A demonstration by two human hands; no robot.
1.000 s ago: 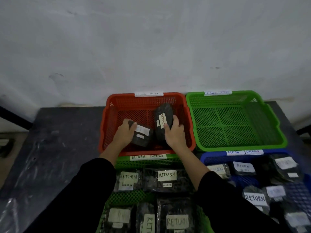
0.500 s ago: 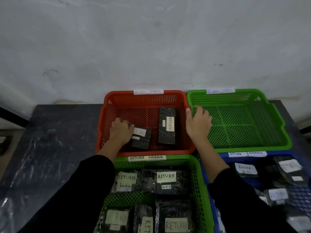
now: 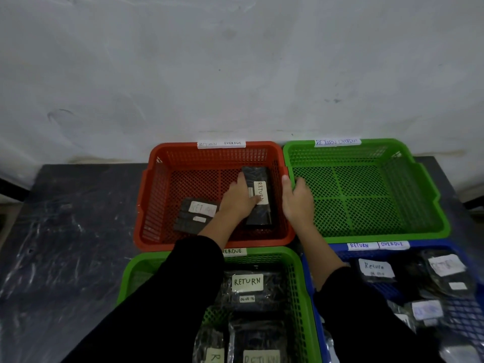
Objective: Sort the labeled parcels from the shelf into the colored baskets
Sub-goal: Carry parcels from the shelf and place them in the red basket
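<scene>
Red basket: left hand lies straight-fingered on a parcel (long axis pointing away); right hand, relaxed and empty, rests just right, at the far green basket rim

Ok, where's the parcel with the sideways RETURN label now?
Head view: the parcel lies flat in the right half of the red basket, under the left hand, with a second parcel to its left.

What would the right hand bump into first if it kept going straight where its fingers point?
Probably the back wall of the far green basket, near its left corner. The right hand points away along that basket's left edge, with only mesh ahead. Height is unclear; higher up, it would reach the white wall.
</scene>
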